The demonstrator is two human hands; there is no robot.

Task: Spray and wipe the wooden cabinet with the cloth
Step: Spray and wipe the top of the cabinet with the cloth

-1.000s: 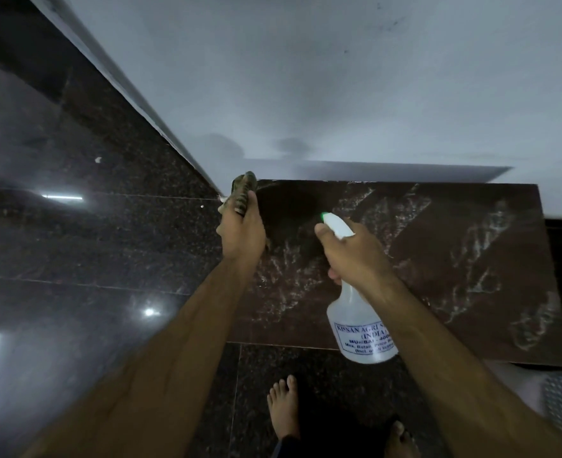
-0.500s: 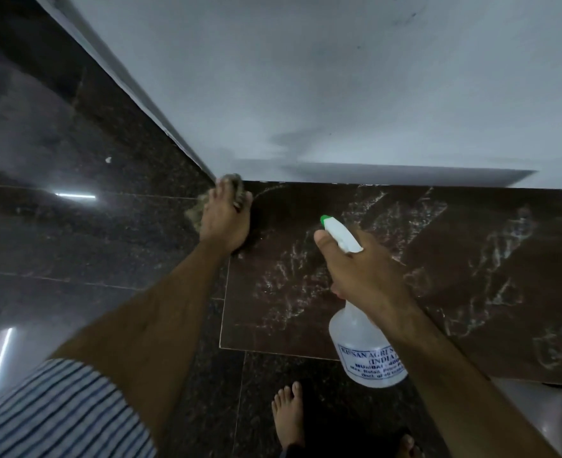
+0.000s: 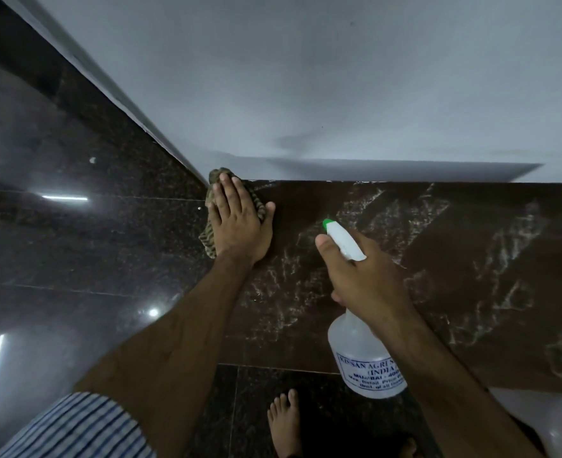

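The dark brown top of the wooden cabinet [image 3: 454, 259] fills the right half of the view, streaked with white spray marks. My left hand [image 3: 240, 223] lies flat on a greenish striped cloth [image 3: 210, 238] and presses it down at the cabinet's far left corner; most of the cloth is hidden under the palm. My right hand [image 3: 362, 276] grips a clear spray bottle [image 3: 362, 355] with a white head and green nozzle, held above the cabinet top with the nozzle pointing toward the far left.
A pale wall [image 3: 339, 77] rises behind the cabinet. Glossy black granite floor [image 3: 58, 259] spreads to the left and in front. My bare feet [image 3: 284, 421] stand just before the cabinet's near edge. A white object [image 3: 557, 424] sits at bottom right.
My left hand went from gripping the bunched cloth at the corner to lying flat over it on the cabinet top. The bottle stayed in my right hand, about where it was.
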